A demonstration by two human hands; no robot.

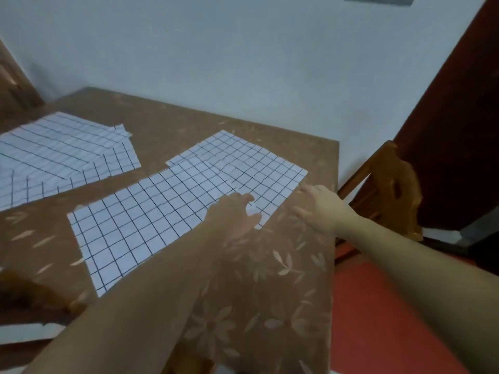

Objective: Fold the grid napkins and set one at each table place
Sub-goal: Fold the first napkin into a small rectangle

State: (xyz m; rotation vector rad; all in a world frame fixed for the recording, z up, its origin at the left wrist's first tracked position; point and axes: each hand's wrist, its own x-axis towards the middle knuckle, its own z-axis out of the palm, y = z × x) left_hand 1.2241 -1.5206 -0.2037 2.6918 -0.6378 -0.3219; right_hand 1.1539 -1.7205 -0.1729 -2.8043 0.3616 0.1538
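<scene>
A white napkin with a black grid [151, 220] lies unfolded across the middle of the brown leaf-patterned table [270, 292]. Its far right part overlaps or folds over a second grid layer [243, 155]. A stack of grid napkins [62, 152] lies at the far left of the table. My left hand [235, 214] rests flat on the near right edge of the middle napkin, fingers spread. My right hand [318, 203] hovers at the napkin's right corner near the table edge, fingers apart, holding nothing.
The table stands against a pale wall [243, 63]. A wooden chair [388, 184] stands at the right edge over a red floor [378, 319]. A dark curtain [459, 117] hangs at the far right. Another chair back [32, 295] shows at the near left.
</scene>
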